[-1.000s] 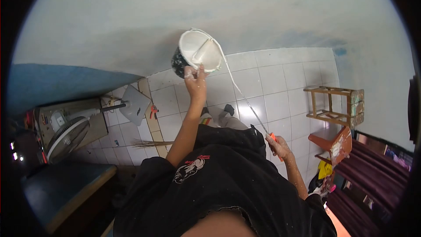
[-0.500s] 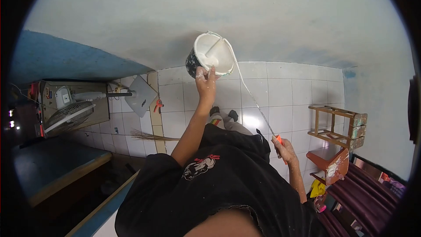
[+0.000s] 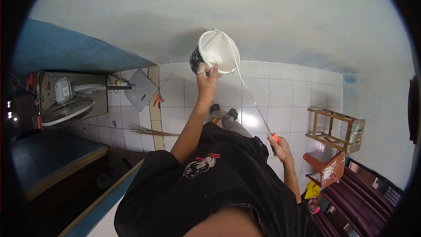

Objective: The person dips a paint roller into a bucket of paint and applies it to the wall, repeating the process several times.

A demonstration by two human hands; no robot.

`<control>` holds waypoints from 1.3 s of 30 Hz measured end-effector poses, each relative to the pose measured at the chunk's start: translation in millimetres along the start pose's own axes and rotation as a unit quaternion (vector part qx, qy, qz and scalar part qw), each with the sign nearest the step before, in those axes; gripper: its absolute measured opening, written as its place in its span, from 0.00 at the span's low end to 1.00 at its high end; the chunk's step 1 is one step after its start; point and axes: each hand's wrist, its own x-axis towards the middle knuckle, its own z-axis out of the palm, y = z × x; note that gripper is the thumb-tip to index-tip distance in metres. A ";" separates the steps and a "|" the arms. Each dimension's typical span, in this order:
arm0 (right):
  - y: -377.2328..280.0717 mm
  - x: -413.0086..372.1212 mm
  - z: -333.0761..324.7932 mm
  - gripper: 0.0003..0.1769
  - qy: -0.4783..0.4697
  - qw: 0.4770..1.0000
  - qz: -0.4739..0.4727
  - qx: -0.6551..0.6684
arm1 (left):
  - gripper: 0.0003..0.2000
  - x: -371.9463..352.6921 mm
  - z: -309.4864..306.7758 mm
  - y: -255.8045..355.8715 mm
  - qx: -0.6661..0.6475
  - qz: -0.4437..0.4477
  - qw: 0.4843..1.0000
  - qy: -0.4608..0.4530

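Observation:
My left hand (image 3: pixel 208 78) grips the near rim of a tilted bucket (image 3: pixel 222 63), dark outside and white with paint inside. The bucket is held up close to the wall. In my right hand (image 3: pixel 280 147) is the orange handle of a paint roller (image 3: pixel 254 101). Its long, paint-spattered metal rod runs up to the bucket's right rim, and its far end lies inside the bucket. White paint specks cover both hands.
A standing fan (image 3: pixel 68 110) and a broom (image 3: pixel 153 131) are at the left, with an orange clamp (image 3: pixel 158 101) on the tiled floor (image 3: pixel 280 92). At the right are a wooden stool (image 3: pixel 335 127) and an orange chair (image 3: pixel 326 169). The pale wall (image 3: pixel 272 17) rises ahead.
The bucket and my left hand have shifted slightly to the right. My right hand has moved a little to the left, and the roller's rod now stands at a steeper angle.

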 end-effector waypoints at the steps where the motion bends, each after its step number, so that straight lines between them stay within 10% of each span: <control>1: -8.1 1.1 1.6 0.31 -0.002 1.000 -0.003 -0.003 | 0.12 4.4 -8.3 2.6 -0.007 0.005 1.000 -0.012; 3: -20.6 -4.2 -14.0 0.28 0.073 0.979 -0.157 -0.108 | 0.12 9.1 -10.4 7.2 -0.012 0.013 1.000 -0.023; 11: -47.9 -25.3 -61.5 0.27 0.083 0.947 -0.200 -0.238 | 0.11 29.8 -36.4 8.9 -0.005 -0.043 0.996 -0.076; 33: -12.0 -28.8 -7.5 0.30 0.150 0.973 -0.074 -0.157 | 0.12 24.5 -54.2 16.2 -0.076 -0.031 0.995 -0.053; 39: -38.7 -27.2 -5.0 0.27 0.161 0.955 -0.184 -0.169 | 0.10 34.8 -62.3 19.4 -0.061 -0.049 0.991 -0.111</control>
